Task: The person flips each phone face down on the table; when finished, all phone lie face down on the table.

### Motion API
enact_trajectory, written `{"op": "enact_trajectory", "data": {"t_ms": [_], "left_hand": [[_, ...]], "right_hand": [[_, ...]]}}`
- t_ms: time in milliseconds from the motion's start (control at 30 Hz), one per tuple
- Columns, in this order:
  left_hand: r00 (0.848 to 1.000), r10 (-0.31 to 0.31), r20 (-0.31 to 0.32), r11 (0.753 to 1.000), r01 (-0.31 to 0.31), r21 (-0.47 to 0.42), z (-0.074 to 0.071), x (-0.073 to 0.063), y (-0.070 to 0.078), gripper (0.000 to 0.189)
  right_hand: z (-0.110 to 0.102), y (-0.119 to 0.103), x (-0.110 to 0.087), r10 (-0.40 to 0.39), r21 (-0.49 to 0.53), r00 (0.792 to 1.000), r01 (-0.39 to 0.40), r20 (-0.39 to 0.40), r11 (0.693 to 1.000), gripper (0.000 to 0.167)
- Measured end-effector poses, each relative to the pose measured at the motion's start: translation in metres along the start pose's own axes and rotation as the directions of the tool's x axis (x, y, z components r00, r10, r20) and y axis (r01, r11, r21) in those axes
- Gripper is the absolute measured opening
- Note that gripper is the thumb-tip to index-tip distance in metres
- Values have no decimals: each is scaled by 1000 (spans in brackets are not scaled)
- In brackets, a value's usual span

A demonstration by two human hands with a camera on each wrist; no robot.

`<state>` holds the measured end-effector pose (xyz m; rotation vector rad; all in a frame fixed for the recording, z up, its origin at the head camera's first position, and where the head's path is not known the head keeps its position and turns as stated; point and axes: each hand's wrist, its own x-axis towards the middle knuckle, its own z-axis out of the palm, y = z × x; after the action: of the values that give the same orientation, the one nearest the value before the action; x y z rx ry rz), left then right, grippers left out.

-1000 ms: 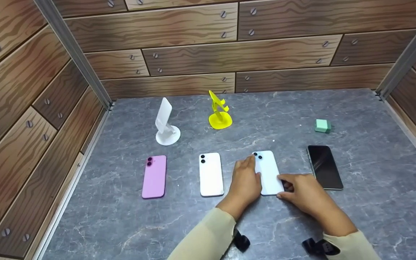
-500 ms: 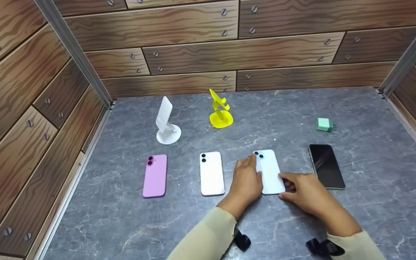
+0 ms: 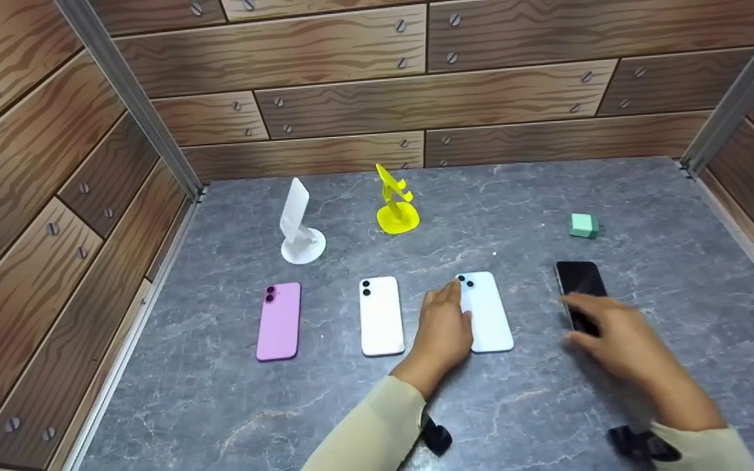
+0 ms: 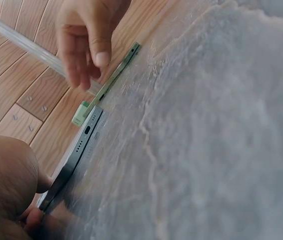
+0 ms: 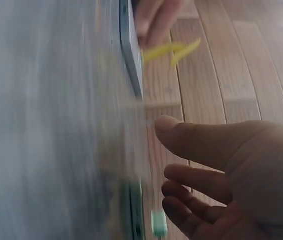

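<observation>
In the head view my left hand [image 3: 444,324] lies along the left long edge of a light blue smartphone [image 3: 489,314], which is back up on the table. Its fingers look fairly straight and touch that edge; the left wrist view [image 4: 4,175] shows the hand against the phone's side. My right hand [image 3: 619,333], blurred, hovers over a black-screened smartphone [image 3: 580,280], covering its lower part. Its thumb and fingers are apart with nothing between them in the right wrist view. A white smartphone [image 3: 381,317] and a pink smartphone [image 3: 279,322] lie back up farther left.
Behind the phones stand a white phone stand [image 3: 300,226] and a yellow phone stand [image 3: 396,208]. A green charger plug [image 3: 583,226] sits at the back right. Wood-patterned panels [image 3: 338,59] wall in the grey marbled table [image 3: 220,405].
My right hand has let go of the light blue phone's right edge and moved right, over the black-screened phone. My left hand stays at the light blue phone's left edge.
</observation>
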<state>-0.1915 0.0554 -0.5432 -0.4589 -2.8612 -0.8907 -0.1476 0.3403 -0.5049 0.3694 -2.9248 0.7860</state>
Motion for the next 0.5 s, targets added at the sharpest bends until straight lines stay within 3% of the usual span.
{"op": "enact_trajectory", "data": {"t_ms": [133, 267, 500], "left_hand": [[1000, -14, 3, 1000, 14, -15, -1, 0, -2, 57], [1000, -10, 3, 1000, 10, -17, 0, -1, -3, 57], [1000, 10, -5, 1000, -10, -5, 1, 0, 0, 58]], "right_hand": [[-13, 28, -3, 4, -43, 1000, -4, -4, 999, 68], [-22, 49, -7, 53, -58, 995, -48, 79, 997, 75], [-29, 62, -9, 111, -49, 982, -105, 154, 993, 78]]}}
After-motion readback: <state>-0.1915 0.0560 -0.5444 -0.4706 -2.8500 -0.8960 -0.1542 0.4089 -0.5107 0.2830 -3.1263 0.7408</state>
